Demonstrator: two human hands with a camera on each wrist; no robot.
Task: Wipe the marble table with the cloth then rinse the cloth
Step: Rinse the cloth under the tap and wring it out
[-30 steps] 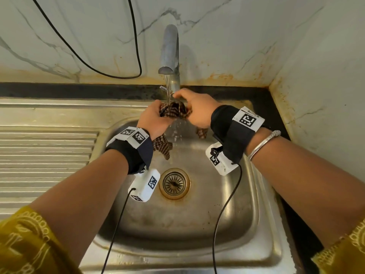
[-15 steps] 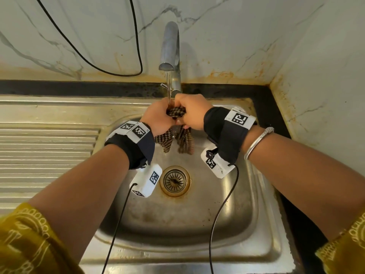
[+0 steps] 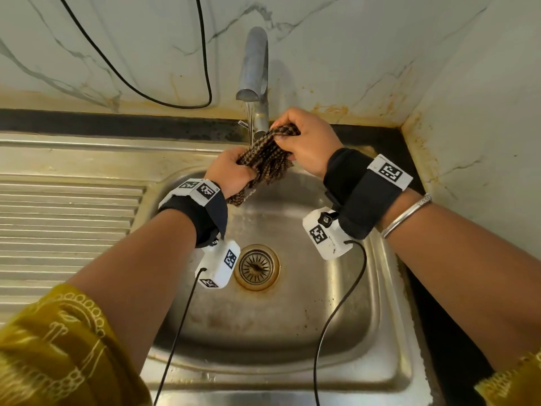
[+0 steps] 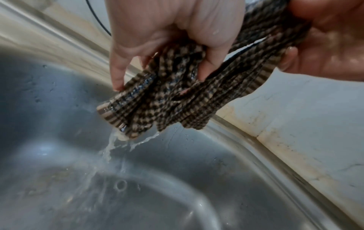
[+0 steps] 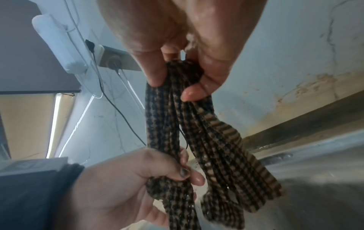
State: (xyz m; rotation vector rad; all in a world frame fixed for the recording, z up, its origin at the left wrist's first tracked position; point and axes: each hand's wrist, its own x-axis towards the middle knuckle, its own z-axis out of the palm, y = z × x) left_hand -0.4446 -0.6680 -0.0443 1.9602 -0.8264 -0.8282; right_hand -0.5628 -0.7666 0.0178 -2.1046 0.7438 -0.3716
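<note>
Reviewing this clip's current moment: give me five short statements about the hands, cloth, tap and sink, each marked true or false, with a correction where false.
1. Both hands grip the cloth. True: the left hand holds its lower end, the right hand its upper end.
2. The tap is off. False: a thin stream of water runs from its spout.
3. The cloth is spread flat on the sink floor. False: it is bunched into a rope and held above the basin.
4. Water drips from the cloth's lower end. True, in the left wrist view.
5. A plug covers the drain. False: its strainer is uncovered.
</note>
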